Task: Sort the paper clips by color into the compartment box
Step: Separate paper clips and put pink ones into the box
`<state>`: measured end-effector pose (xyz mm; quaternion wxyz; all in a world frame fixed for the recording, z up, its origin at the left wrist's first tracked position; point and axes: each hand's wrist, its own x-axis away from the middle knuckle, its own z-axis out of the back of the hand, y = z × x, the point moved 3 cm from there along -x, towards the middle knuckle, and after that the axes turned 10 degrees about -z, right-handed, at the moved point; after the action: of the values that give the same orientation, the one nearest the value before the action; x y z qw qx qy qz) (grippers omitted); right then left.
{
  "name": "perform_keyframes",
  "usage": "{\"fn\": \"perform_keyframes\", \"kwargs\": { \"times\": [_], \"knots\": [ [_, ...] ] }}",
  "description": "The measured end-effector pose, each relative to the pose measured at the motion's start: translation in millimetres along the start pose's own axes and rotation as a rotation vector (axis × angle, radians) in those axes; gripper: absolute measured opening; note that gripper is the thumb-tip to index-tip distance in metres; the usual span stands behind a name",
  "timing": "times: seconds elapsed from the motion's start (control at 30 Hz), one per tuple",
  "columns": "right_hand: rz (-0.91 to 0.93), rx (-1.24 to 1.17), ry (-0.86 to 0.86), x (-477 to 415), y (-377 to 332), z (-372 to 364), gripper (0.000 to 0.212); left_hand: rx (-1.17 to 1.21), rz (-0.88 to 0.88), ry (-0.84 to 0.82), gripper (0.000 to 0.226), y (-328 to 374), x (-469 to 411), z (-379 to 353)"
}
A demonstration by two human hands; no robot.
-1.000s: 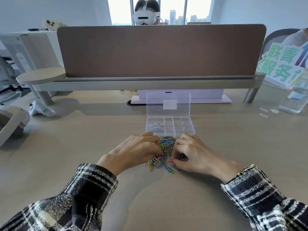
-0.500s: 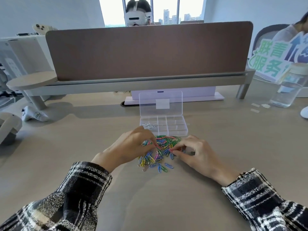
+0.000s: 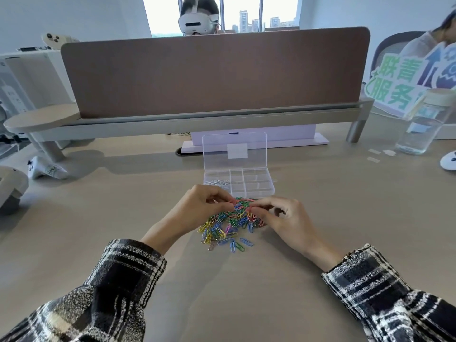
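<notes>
The left hand (image 3: 197, 208) pinched at the paper clip pile (image 3: 229, 222) — which lay between both hands (just before the clear compartment box (image 3: 238, 180)) — while the right hand (image 3: 283, 218) pinched a pink clip at its edge.

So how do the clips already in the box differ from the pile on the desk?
The clips in the box are few, silvery and confined to one left compartment; the pile is large, multicoloured and loose on the desk between both hands. Both look like the same kind of paper clip.
</notes>
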<state>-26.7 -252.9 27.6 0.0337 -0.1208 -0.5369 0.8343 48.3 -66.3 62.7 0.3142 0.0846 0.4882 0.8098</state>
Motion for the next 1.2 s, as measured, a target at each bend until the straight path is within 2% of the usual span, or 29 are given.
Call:
{"fn": "perform_keyframes", "kwargs": {
  "times": [0.1, 0.4, 0.63, 0.83, 1.0, 1.2],
  "knots": [
    [-0.013, -0.044, -0.001, 1, -1, -2, 0.010, -0.091, -0.051, 0.000, 0.009, -3, -1, -4],
    [-0.062, -0.155, 0.010, 5, -7, 2, 0.006, -0.096, -0.107, 0.001, 0.010, 3, -4, -18],
    [-0.044, -0.115, 0.041, 4, -4, 4, 0.005, -0.148, -0.131, -0.010, 0.004, 3, -6, -20],
    [-0.058, -0.033, 0.208, 3, 4, 17, 0.006, -0.280, -0.136, 0.099, 0.005, -3, -42, -17],
    [-0.063, -0.023, 0.190, 8, 3, 16, 0.007, -0.460, -0.121, 0.080, 0.009, -7, -78, -36],
    [-0.044, -0.008, 0.198, 5, 7, 20, 0.009, -0.490, -0.168, 0.070, 0.014, -6, -80, -39]
  ]
}}
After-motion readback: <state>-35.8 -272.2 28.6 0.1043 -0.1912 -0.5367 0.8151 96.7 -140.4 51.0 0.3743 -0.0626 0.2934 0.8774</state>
